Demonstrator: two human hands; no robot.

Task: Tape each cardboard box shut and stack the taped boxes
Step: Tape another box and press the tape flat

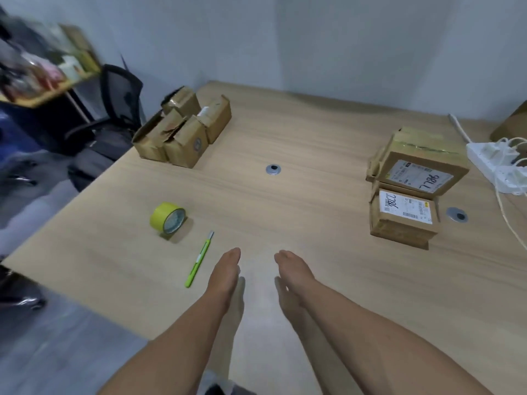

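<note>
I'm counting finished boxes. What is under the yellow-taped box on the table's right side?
A smaller cardboard box with a white shipping label on top, resting on the table. The yellow-taped box covers the rear of its top, so any tape there is hidden.

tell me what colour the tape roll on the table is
Yellow, on the tape roll; the head view shows it clearly.

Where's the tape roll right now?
Head view: the yellow tape roll stands on edge, left side of the table, just beyond the green cutter, left of the left hand.
</note>
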